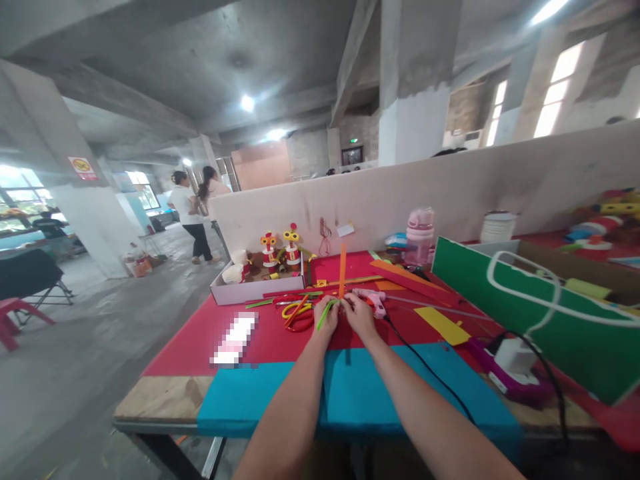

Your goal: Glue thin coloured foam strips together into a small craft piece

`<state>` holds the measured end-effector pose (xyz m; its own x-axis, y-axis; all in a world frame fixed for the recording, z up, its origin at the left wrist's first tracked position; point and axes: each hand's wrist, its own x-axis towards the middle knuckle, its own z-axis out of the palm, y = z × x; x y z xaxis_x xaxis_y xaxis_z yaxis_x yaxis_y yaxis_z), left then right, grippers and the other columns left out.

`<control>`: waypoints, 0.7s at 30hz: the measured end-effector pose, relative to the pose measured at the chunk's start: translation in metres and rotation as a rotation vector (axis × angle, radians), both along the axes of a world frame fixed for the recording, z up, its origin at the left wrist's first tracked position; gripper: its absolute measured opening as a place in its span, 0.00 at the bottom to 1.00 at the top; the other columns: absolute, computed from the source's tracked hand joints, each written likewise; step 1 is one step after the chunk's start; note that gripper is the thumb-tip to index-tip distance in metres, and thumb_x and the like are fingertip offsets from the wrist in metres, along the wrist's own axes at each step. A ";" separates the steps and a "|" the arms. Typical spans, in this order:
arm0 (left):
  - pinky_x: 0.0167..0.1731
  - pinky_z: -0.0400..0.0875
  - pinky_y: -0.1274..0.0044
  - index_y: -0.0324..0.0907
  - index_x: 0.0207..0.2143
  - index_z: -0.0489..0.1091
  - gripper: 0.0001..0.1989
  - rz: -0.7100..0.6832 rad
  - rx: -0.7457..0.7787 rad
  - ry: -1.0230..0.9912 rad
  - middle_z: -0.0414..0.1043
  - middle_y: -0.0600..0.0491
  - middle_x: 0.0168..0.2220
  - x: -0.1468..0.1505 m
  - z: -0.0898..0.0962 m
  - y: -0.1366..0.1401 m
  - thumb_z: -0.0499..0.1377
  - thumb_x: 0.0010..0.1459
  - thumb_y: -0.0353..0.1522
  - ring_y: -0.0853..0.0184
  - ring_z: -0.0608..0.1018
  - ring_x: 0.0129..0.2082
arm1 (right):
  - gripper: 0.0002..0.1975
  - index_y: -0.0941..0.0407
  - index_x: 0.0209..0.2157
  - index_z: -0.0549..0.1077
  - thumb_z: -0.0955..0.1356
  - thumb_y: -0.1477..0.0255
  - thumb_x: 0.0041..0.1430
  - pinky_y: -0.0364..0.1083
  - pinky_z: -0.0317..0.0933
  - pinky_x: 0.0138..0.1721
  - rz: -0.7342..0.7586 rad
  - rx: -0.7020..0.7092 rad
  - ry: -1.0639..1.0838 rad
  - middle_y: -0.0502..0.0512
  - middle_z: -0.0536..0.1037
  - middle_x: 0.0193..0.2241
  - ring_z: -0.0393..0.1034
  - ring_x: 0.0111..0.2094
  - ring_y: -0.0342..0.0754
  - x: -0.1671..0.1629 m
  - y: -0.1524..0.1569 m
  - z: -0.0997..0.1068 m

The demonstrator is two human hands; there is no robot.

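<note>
Above the red mat, my left hand (326, 320) is closed, with a narrow bright green strip (324, 316) running out between its fingers. My right hand (360, 315) is closed beside it, the fingertips of both hands nearly meeting. An orange strip (343, 270) stands upright from between them; its lower end is hidden by the fingers, apparently pinched by the right hand. A pink glue gun (376, 301) lies just right of my right hand, its black cord trailing toward me. Scissors with yellow and red handles (298, 313) lie left of my left hand.
A white box (260, 291) at the back left holds small red-and-yellow figures (291, 252). Orange and red sheets (410, 279), a yellow piece (443, 325), a pink bottle (419, 237), a purple power strip (520, 380) and a green panel (530, 320) are rightward. People (193, 213) stand beyond the table.
</note>
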<state>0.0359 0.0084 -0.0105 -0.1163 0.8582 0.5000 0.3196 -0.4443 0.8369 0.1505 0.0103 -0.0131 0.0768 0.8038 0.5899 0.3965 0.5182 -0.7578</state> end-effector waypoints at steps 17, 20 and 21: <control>0.33 0.69 0.75 0.42 0.27 0.70 0.04 -0.008 0.042 0.036 0.73 0.53 0.26 0.000 -0.002 0.000 0.57 0.53 0.28 0.67 0.74 0.28 | 0.11 0.55 0.32 0.71 0.62 0.63 0.54 0.49 0.66 0.34 0.018 -0.016 0.017 0.57 0.79 0.28 0.73 0.29 0.52 0.002 0.004 -0.005; 0.32 0.68 0.75 0.42 0.26 0.70 0.05 -0.016 0.046 0.036 0.73 0.53 0.25 0.000 0.000 -0.002 0.57 0.53 0.28 0.67 0.74 0.27 | 0.11 0.54 0.32 0.71 0.62 0.63 0.55 0.50 0.66 0.35 0.007 -0.009 0.010 0.57 0.79 0.28 0.73 0.29 0.53 0.002 0.004 -0.005; 0.32 0.68 0.75 0.42 0.26 0.70 0.05 -0.018 0.046 0.039 0.73 0.53 0.25 0.000 0.000 -0.002 0.57 0.54 0.28 0.67 0.74 0.27 | 0.11 0.54 0.32 0.71 0.62 0.63 0.55 0.50 0.66 0.35 0.009 -0.009 0.015 0.57 0.79 0.28 0.73 0.29 0.53 0.002 0.004 -0.005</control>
